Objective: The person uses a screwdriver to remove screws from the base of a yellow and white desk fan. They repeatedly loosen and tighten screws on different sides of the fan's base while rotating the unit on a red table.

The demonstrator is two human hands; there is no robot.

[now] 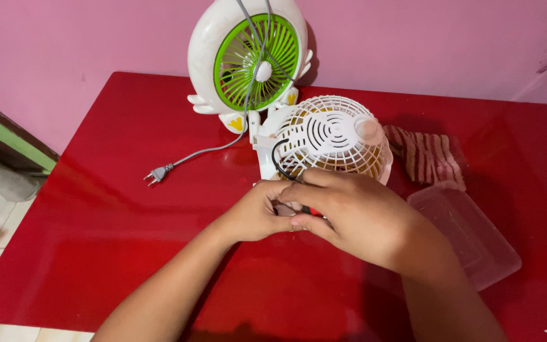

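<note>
Fixing a small white fan (333, 136) on the red counter (96, 209)

Pinching a little red-tipped part at the fan's base, left hand (261, 212) and right hand (349, 212) both closed, needing careful fingers; crowding close: green fan (248, 60), grey plug (157, 173), clear plastic lid (470, 234), striped cloth (428, 155)

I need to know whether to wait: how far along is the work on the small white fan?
Done: white fan lies grille-up on the table. In hand: left hand and right hand meet at its base, by a black cord. Left: can't tell; green fan stands unplugged.
</note>
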